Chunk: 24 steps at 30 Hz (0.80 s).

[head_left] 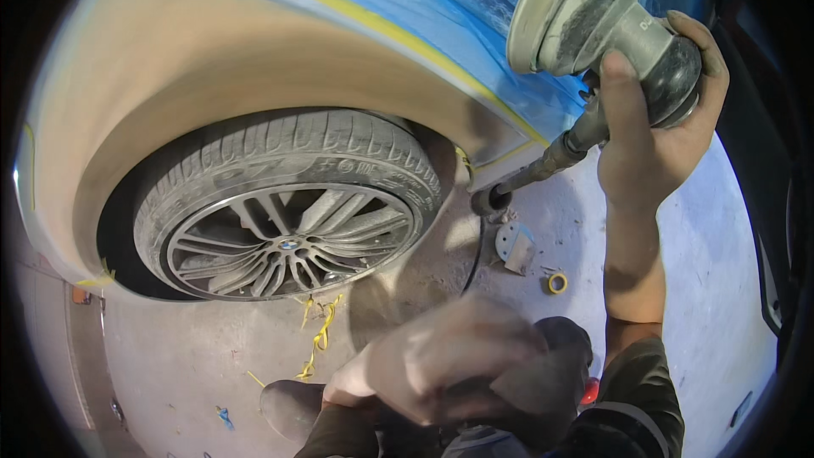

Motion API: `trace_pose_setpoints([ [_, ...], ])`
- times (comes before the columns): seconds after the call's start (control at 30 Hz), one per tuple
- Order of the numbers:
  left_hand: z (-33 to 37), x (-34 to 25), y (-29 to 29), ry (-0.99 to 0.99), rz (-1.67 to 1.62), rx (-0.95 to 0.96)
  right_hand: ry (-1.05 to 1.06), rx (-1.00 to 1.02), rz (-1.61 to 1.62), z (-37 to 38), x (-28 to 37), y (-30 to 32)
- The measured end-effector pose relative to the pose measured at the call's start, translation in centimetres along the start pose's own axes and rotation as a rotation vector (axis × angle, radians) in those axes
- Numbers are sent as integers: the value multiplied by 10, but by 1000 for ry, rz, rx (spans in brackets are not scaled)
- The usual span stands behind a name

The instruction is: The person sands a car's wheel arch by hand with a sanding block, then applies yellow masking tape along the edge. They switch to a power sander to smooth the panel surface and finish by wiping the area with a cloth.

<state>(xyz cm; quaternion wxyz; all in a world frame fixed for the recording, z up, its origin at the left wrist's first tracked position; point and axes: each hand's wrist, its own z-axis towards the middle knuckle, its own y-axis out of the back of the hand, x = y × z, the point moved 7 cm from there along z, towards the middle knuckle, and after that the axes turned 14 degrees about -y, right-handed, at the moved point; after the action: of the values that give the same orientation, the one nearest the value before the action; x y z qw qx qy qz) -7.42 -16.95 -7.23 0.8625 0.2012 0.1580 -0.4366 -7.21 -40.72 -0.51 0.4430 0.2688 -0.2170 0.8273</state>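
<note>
My right hand (653, 123) is raised at the upper right, wrapped round the body of a grey, dusty orbital sander (593, 25). The thumb lies along the near side, and the sander's round pad faces left, beside the blue masking film. From the sander a dark hose (543, 168) slants down to the left. Low in the middle, my left hand (441, 365) is smeared by motion in front of my knees. Its fingers are too blurred to read, and I cannot make out whether it holds anything. Left of the sander is a car's tan fender (212, 42), apart from the pad.
A dusty wheel (288, 246) sits under the fender. Yellow tape (398, 30) edges the blue masking film (458, 0). On the floor lie a sanding disc (513, 246), a yellow tape roll (557, 283), crumpled yellow tape strips (318, 343) and a blue scrap (224, 417).
</note>
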Motion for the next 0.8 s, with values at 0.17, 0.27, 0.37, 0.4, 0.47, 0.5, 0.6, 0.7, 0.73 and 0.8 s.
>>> trace_pose_setpoints([
  [0.17, 38, 0, -47, 65, -450, -22, 163, -3, -172, -6, -35, 39],
  [0.27, 57, 26, -64, 142, -530, -293, 118, -1, -124, -3, -63, 55],
  [0.37, 74, 41, -76, 163, -523, -536, 63, -1, -129, 5, -81, 65],
  [0.4, 80, 43, -78, 168, -500, -608, 1, -2, -93, 9, -86, 67],
  [0.47, 92, 44, -79, 170, -434, -767, -93, 34, 9, 13, -93, 65],
  [0.5, 99, 42, -78, 158, -394, -824, -144, 9, -3, 15, -95, 66],
  [0.6, 119, 33, -78, 142, -281, -948, -191, 2, 43, 19, -94, 64],
  [0.7, 131, 29, -83, 134, -178, -960, -197, 90, 188, 19, -89, 61],
  [0.73, 133, 30, -85, 50, -229, -930, -128, 92, 123, 21, -82, 64],
  [0.8, 130, 32, -89, -101, -304, -911, -206, 134, 212, 21, -80, 66],
])
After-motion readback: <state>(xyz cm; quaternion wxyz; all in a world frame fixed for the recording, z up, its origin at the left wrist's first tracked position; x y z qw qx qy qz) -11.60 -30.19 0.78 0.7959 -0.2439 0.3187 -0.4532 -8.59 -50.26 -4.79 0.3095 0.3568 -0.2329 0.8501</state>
